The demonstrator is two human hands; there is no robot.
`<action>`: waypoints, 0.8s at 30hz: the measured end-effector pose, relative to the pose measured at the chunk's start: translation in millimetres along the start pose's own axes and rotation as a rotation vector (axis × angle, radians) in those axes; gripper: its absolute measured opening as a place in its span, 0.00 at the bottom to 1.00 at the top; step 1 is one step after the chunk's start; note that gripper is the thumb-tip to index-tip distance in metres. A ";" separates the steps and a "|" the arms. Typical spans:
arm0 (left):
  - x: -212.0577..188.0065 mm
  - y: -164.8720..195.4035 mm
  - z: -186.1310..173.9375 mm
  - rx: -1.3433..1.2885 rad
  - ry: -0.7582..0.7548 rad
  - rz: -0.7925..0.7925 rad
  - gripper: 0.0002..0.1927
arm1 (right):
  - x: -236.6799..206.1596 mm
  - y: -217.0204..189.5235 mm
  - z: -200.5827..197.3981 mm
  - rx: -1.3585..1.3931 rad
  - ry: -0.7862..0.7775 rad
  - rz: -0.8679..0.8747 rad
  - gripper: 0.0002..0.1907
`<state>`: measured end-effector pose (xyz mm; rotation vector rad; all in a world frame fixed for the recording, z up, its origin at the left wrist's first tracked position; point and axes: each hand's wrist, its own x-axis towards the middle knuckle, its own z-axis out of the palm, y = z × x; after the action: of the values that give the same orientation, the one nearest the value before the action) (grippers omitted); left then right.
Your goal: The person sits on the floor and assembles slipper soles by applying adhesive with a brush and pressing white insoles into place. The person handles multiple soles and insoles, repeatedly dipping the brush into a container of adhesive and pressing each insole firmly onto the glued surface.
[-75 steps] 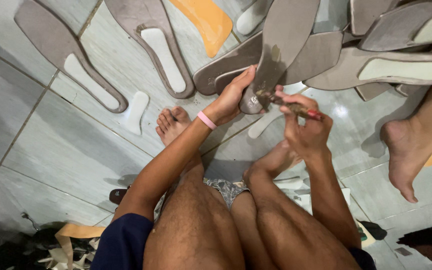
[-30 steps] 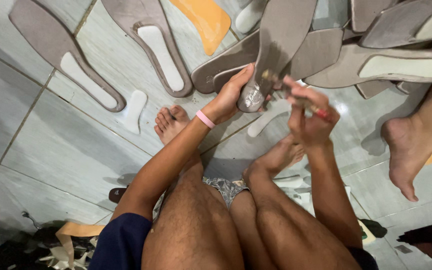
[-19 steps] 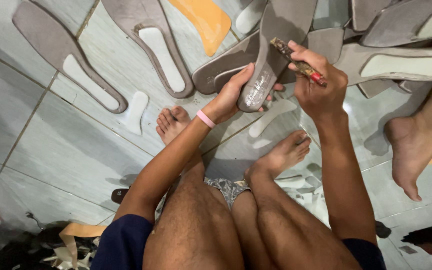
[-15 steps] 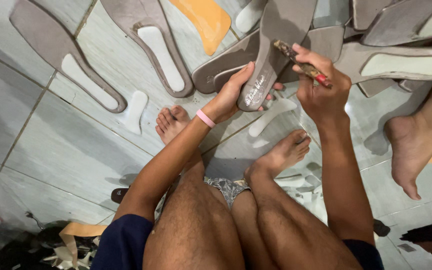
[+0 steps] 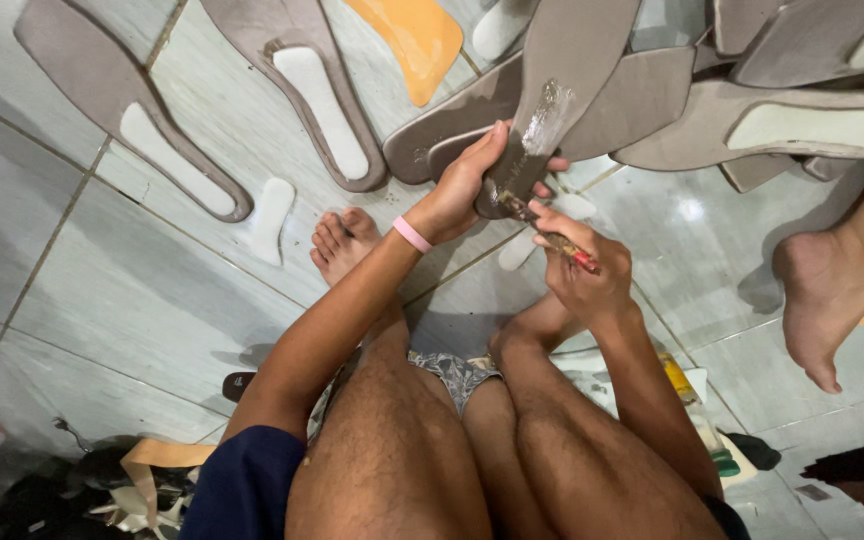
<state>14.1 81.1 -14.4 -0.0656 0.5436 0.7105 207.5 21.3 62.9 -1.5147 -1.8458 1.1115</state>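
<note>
My left hand (image 5: 459,190), with a pink band on the wrist, grips the heel end of a long grey shoe insole (image 5: 564,75) and holds it up over the tiled floor. A wet, shiny streak of glue runs down the insole's middle. My right hand (image 5: 582,270) holds a small brush with a red-tipped handle (image 5: 552,236); its bristle end touches the insole's lower end, close to my left fingers. Both my bare knees and feet are below the hands.
Several grey insoles with white pads (image 5: 317,90) lie spread on the grey tile floor (image 5: 122,300), with an orange one (image 5: 407,35) at the top. Another person's bare foot (image 5: 827,290) rests at the right. A bottle (image 5: 697,410) and scraps lie near my legs.
My right hand has come back down from the upper part of the insole to its lower end with the brush. The left hand keeps its hold on the insole.
</note>
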 end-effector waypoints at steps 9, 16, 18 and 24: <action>0.2 2.5 -0.6 0.020 -0.035 -0.020 0.33 | 47.5 21.4 -9.5 0.189 0.260 -0.020 0.11; -0.8 7.5 4.4 0.027 -0.051 -0.022 0.33 | 88.2 16.9 -11.6 -0.162 0.181 -0.228 0.12; -2.0 8.0 5.1 0.058 -0.048 -0.009 0.32 | 83.2 11.6 -8.1 -0.134 0.162 -0.198 0.13; -0.5 6.2 3.7 0.092 -0.005 -0.004 0.31 | 43.1 -5.2 2.0 -0.095 0.087 -0.209 0.16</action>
<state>11.5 86.5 -10.2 0.0207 0.5702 0.6809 192.1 61.9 61.2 -1.3605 -1.9694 0.8593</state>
